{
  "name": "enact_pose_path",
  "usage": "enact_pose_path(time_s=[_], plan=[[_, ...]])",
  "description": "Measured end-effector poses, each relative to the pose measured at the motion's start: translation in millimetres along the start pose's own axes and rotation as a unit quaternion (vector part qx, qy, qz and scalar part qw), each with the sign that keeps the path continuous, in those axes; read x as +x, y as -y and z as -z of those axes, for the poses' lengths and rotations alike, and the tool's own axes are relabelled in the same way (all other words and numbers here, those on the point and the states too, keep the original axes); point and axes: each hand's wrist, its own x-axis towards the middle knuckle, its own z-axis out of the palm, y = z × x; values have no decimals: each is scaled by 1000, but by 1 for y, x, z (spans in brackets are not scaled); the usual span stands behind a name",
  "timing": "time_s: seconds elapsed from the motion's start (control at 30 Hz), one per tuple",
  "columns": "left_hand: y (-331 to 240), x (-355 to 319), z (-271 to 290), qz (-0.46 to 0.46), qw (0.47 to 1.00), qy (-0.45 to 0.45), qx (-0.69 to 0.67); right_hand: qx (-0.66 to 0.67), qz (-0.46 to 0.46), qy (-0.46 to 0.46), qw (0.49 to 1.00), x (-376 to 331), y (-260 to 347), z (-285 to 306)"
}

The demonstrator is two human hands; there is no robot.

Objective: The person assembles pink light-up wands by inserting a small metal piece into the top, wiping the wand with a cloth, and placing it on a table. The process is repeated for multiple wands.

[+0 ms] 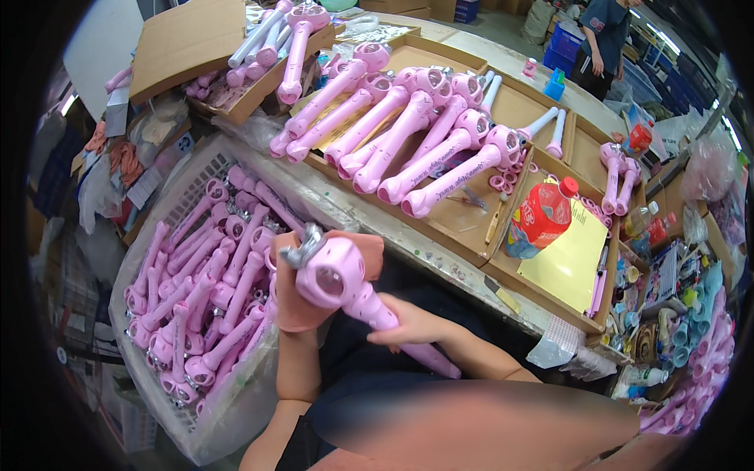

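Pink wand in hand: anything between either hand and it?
Right hand: nothing visible; it grips the handle of the pink wand directly. Left hand: a salmon-coloured cloth covers most of it beside the wand's round head, so probably lies between them; the contact itself is hidden.

On my counter (428,255), the two wands (462,179) nearest me carry a line of dark Latin lettering along their pink handles. In the bin (135,259) at my left, one wand (276,202) near the far end bears a similar dark line, too small for me to make out. The bottle (542,216) has large pale characters across its red label. Beside it, my yellow sheet (559,267) shows small dark writing near its top, blurred to me. A co-worker's shirt (606,22) has a small print, illegible from here.
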Motion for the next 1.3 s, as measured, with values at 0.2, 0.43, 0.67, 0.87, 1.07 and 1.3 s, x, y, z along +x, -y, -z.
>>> enact_pose_path(time_s=[0.2, 0.43, 0.67, 0.87, 1.07, 1.3], plan=[[3, 5, -47, 39, 970, -176, -161, -279, 66, -264, 921, 9, -8, -19], [-1, 9, -53, 147, 907, -227, -324, -406, 96, -303, 857, 9, -7, -32], [29, 5, -52, 164, 891, -246, -345, -484, 98, -323, 807, 25, -6, -37], [42, -11, -24, -36, 942, -264, 203, -508, 63, -295, 807, 21, -11, -36], [34, -4, -34, -13, 867, -454, 203, -539, 76, -302, 782, 34, -15, -38], [42, 10, -16, 106, 835, -246, -480, -501, 57, -253, 826, 22, -3, -38]])
